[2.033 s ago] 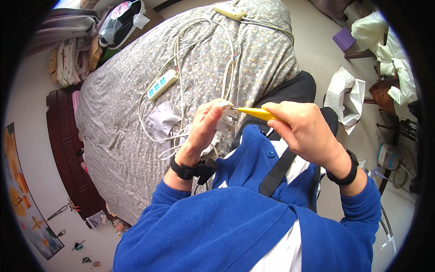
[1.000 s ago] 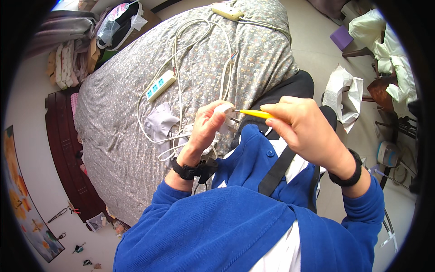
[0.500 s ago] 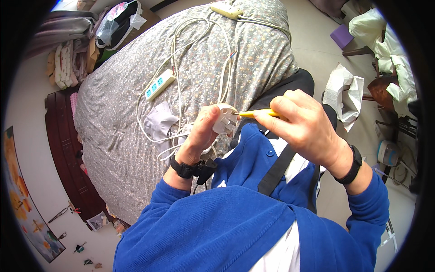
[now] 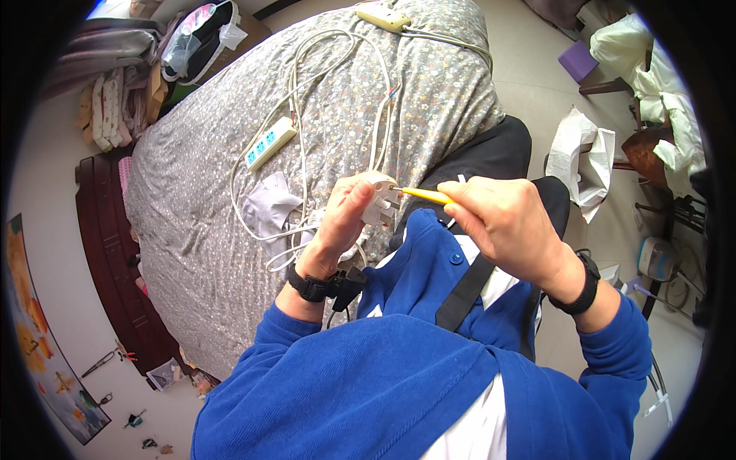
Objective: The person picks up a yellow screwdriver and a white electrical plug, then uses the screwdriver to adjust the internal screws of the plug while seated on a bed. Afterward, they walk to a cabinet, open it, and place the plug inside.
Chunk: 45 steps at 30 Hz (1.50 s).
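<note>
My left hand (image 4: 343, 218) is closed round a white plug (image 4: 381, 201), its metal prongs facing right. In my right hand (image 4: 502, 222) is a yellow-handled screwdriver (image 4: 425, 195), gripped with the fingers wrapped round its handle. The thin metal tip meets the plug's face near its upper edge; whether it sits in a screw cannot be made out. A white cable (image 4: 376, 138) runs up from behind the plug across the bed, with coloured wire ends showing at one spot.
On the flowered bed (image 4: 207, 199) lie a power strip (image 4: 271, 143) with blue sockets, a cream power strip (image 4: 383, 18) at the far edge, and a grey cloth (image 4: 270, 203). A white paper bag (image 4: 580, 162) and a purple box (image 4: 577, 60) stand on the floor at right.
My right hand has moved down and slightly right, and the screwdriver now slants upward to the plug. The plug has turned a little in my left hand.
</note>
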Each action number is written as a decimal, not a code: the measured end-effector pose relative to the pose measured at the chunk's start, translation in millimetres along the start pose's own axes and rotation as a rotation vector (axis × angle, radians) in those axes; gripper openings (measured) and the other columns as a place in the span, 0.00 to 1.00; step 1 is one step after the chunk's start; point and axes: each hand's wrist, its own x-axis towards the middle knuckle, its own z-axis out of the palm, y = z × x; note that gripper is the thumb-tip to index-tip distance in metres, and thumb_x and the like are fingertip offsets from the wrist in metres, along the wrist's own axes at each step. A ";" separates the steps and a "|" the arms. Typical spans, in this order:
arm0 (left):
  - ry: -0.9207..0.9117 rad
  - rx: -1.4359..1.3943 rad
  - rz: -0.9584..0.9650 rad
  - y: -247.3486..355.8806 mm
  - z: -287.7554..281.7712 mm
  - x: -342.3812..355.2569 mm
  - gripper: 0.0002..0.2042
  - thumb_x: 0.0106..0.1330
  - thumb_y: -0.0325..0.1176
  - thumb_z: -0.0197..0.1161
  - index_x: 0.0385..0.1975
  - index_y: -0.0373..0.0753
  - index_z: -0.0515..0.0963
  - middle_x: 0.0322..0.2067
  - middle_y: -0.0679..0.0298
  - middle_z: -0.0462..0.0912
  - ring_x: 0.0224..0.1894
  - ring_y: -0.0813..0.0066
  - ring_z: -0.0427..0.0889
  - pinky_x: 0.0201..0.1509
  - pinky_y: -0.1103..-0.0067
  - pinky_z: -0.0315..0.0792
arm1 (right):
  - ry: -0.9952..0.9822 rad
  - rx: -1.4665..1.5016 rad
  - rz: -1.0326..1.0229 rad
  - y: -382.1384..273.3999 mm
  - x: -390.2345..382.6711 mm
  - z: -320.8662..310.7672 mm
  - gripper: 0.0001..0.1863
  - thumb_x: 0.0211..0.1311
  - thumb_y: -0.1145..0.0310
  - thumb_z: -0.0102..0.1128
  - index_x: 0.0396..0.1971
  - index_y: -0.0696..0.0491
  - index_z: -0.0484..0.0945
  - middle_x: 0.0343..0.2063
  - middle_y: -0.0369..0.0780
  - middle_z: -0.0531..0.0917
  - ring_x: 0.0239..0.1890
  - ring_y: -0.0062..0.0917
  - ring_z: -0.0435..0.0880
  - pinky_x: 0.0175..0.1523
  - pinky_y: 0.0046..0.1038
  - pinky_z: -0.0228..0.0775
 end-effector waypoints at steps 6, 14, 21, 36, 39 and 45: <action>-0.015 0.034 -0.020 1.2 -1.5 2.4 0.35 0.61 0.63 0.54 0.46 0.30 0.75 0.36 0.57 0.81 0.29 0.71 0.80 0.32 0.76 0.74 | -0.273 0.565 0.591 -1.5 5.1 -15.1 0.10 0.60 0.75 0.57 0.41 0.60 0.75 0.16 0.38 0.76 0.19 0.17 0.73 0.26 0.22 0.65; 0.031 -0.017 -0.043 2.7 12.2 1.7 0.30 0.63 0.60 0.56 0.41 0.32 0.77 0.32 0.62 0.82 0.29 0.79 0.79 0.30 0.82 0.73 | -0.067 -0.162 0.020 -16.8 -0.4 -7.5 0.06 0.50 0.74 0.59 0.27 0.56 0.71 0.24 0.42 0.73 0.21 0.33 0.78 0.28 0.31 0.71; -0.002 0.039 -0.062 3.4 12.0 4.3 0.27 0.64 0.57 0.56 0.39 0.33 0.78 0.30 0.63 0.82 0.27 0.80 0.79 0.29 0.82 0.73 | -0.102 -0.378 -0.181 -10.4 -2.9 -3.8 0.05 0.52 0.72 0.56 0.21 0.53 0.71 0.19 0.38 0.72 0.19 0.27 0.77 0.24 0.27 0.70; 0.130 -0.235 -0.172 -0.2 24.4 2.4 0.36 0.65 0.66 0.42 0.38 0.31 0.76 0.28 0.57 0.79 0.22 0.69 0.74 0.26 0.73 0.69 | -0.208 0.320 0.356 -1.8 10.1 -18.8 0.12 0.63 0.71 0.52 0.24 0.62 0.77 0.15 0.44 0.77 0.17 0.30 0.77 0.24 0.27 0.66; -0.078 -0.478 -0.204 3.9 28.9 7.3 0.38 0.64 0.69 0.39 0.35 0.31 0.76 0.18 0.63 0.71 0.19 0.74 0.67 0.23 0.74 0.65 | -0.229 0.296 0.379 -5.9 9.2 -35.2 0.11 0.64 0.71 0.50 0.27 0.61 0.78 0.15 0.40 0.79 0.17 0.21 0.78 0.24 0.23 0.66; -0.097 -0.521 -0.224 11.5 33.6 5.2 0.40 0.63 0.71 0.37 0.32 0.31 0.76 0.12 0.68 0.64 0.16 0.77 0.61 0.21 0.76 0.61 | -0.168 0.330 0.434 -15.9 2.0 -42.4 0.08 0.63 0.74 0.51 0.29 0.62 0.78 0.18 0.41 0.80 0.19 0.22 0.80 0.26 0.22 0.67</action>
